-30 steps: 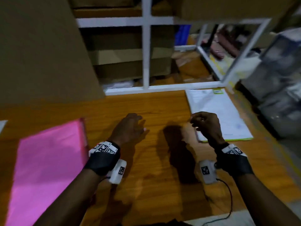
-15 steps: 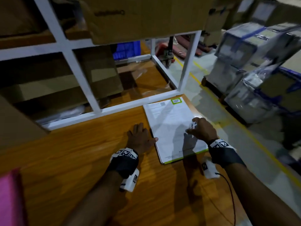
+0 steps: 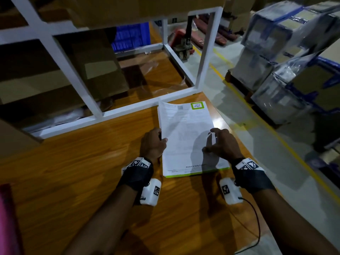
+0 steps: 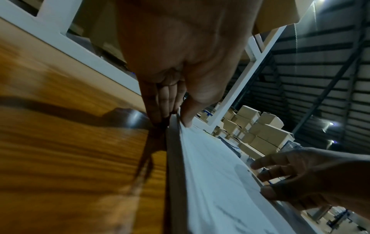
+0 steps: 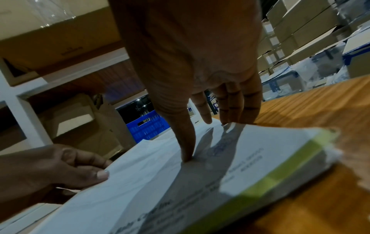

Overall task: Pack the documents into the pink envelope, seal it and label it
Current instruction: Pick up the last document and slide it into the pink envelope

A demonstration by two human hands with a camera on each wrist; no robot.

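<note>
The stack of documents (image 3: 185,137) lies flat on the wooden table (image 3: 73,181), near the table's far right corner, its far end just beside the white frame (image 3: 117,112) of the shelving. The top sheet is white with a green logo at its far right corner and a green strip along its near edge. The left hand (image 3: 152,144) sits at the stack's left edge: in the left wrist view the thumb lies on the top sheet while the fingers (image 4: 160,101) curl down against the side of the stack, pinching that edge. The right hand (image 3: 220,142) is over the right side of the stack with its fingers spread and bent; in the right wrist view the thumb tip presses on the top sheet and the fingertips (image 5: 230,114) touch the paper at its right edge, not closed round it. A sliver of the pink envelope (image 3: 5,218) shows at the far left edge of the head view, well apart from the stack, with bare wood between them. Behind the white frame, cardboard boxes (image 3: 92,70) fill the shelf bays; what they hold cannot be seen. To the right the table ends just beside the stack, and beyond it is floor with a yellow line (image 3: 276,135) and wrapped pallets (image 3: 287,61).
</note>
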